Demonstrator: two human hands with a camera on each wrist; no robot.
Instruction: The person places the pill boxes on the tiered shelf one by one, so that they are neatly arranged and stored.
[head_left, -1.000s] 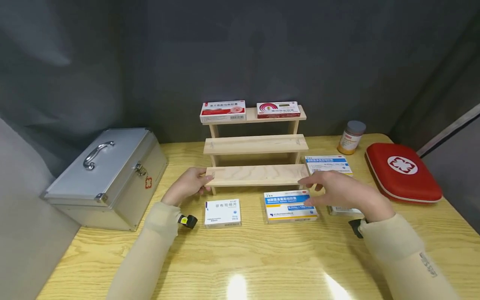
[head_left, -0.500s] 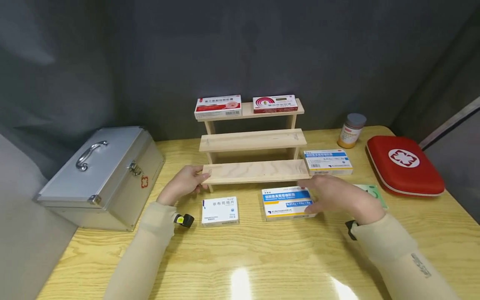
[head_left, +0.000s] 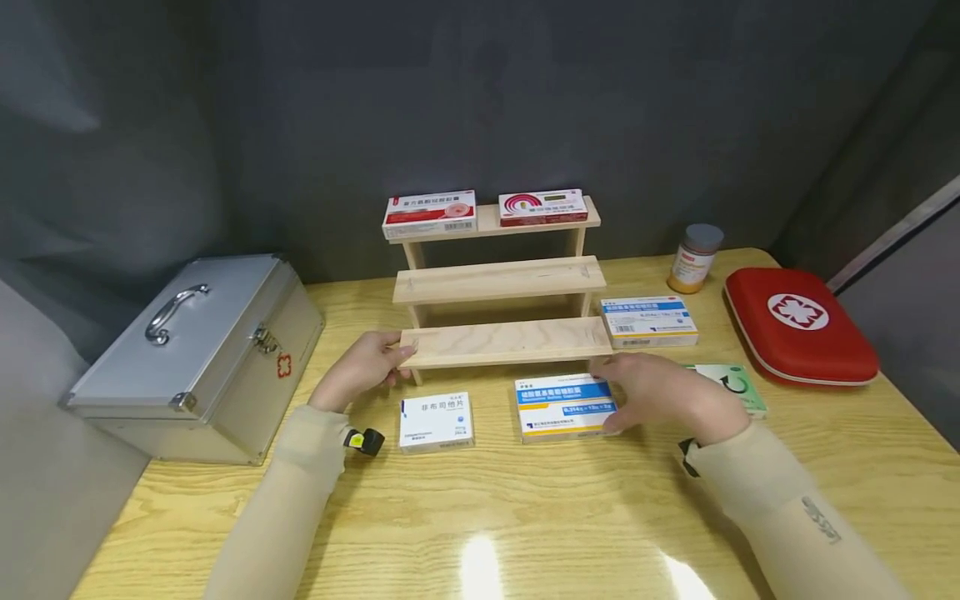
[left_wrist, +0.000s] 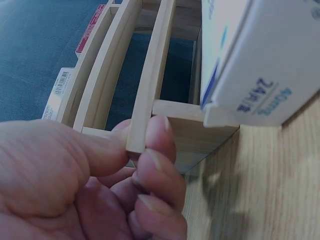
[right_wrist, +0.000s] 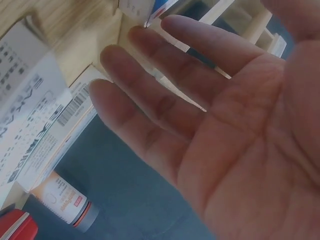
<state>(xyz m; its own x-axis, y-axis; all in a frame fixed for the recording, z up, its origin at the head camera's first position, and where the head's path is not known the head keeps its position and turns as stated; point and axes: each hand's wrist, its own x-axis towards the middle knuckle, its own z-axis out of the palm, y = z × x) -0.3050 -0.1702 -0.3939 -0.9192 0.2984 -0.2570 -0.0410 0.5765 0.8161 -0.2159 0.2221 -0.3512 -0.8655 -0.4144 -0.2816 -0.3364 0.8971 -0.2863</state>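
Left hand (head_left: 364,365) is pinching the wooden rack (head_left: 504,342) standing between the hands | right hand (head_left: 667,393) is holding nothing, fingers extended beside the blue-and-white box (head_left: 564,407), contact unclear | gentle, level grip is probably best protecting the red-and-white boxes (head_left: 429,215) resting beyond

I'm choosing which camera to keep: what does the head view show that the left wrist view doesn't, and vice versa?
Head only: silver case, red pouch, capped bottle, green box, both blue-and-white boxes, right hand.
Left wrist only: nails on the fingertips of the left hand, curled opposite its thumb at the lowest shelf's end.
Both: left hand, wooden rack, the white box before it, two boxes on its top shelf.
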